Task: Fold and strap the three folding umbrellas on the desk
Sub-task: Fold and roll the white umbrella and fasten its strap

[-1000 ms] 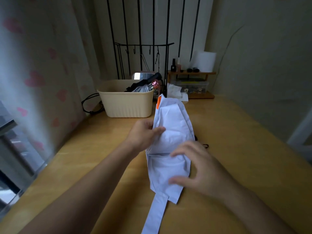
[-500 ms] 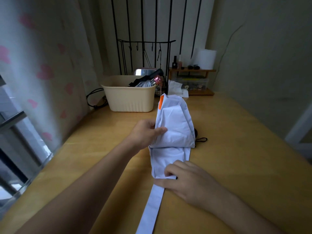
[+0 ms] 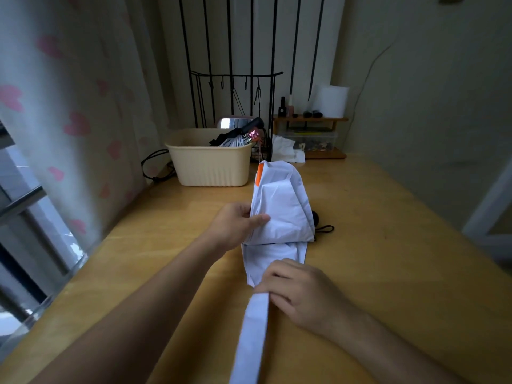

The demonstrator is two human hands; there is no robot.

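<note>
A white folding umbrella [image 3: 279, 209] with an orange tab lies lengthwise on the wooden desk [image 3: 388, 245], its canopy partly gathered into pleats. My left hand [image 3: 237, 225] grips the pleats at the umbrella's left side, thumb on top. My right hand [image 3: 302, 289] pinches the white strap [image 3: 252, 336] where it joins the canopy's near end; the strap trails toward me. A black wrist loop [image 3: 324, 229] pokes out at the umbrella's right. Two more umbrellas [image 3: 241, 135], one dark, one with a pink handle, stick out of the beige basket [image 3: 210, 167].
The beige basket stands at the back left of the desk beside a curtain and a black cable [image 3: 155, 167]. A black wire rack, a small wooden shelf [image 3: 310, 134] with bottles and a paper roll, and crumpled tissue [image 3: 285, 151] line the back.
My right hand slid down the canopy from its middle to the near end and now pinches the strap. My left hand kept its grip on the pleats.
</note>
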